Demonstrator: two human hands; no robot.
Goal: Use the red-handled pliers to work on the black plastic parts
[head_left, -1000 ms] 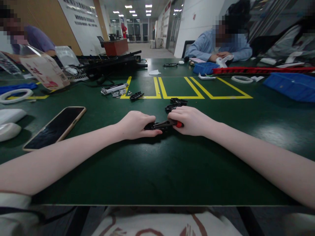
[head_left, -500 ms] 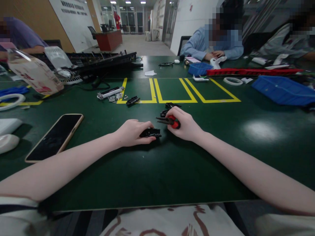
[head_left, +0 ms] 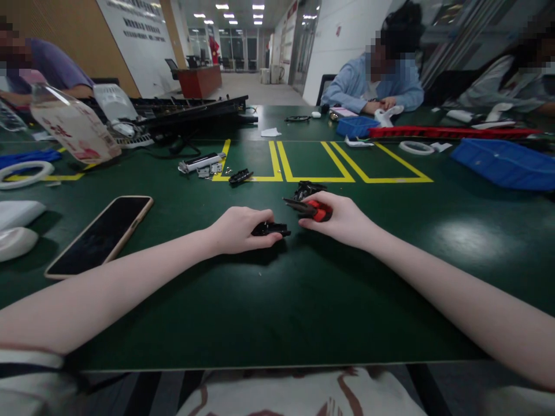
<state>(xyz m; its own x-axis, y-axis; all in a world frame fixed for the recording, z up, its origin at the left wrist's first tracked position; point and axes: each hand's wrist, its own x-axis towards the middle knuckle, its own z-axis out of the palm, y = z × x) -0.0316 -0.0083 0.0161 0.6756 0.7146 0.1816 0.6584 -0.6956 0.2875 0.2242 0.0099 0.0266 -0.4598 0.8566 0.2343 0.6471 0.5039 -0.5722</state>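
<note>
My left hand (head_left: 237, 230) rests on the green table (head_left: 277, 300) and grips a small black plastic part (head_left: 271, 229) that lies flat under its fingers. My right hand (head_left: 342, 217) holds red-handled pliers (head_left: 313, 209) whose dark jaws point left, lifted just above and to the right of the black part. A small heap of similar black parts (head_left: 309, 188) lies directly behind my right hand. Another black part (head_left: 241, 176) sits farther back near the yellow tape lines.
A phone (head_left: 100, 236) lies face up at the left. White housings (head_left: 16, 226) sit at the far left edge. A blue bin (head_left: 507, 163) stands at the right, a black tray stack (head_left: 191, 111) at the back left. Other people sit across and to the left.
My right hand has pulled the pliers away from the black part and raised them slightly to the right. My left hand has stayed on the part.
</note>
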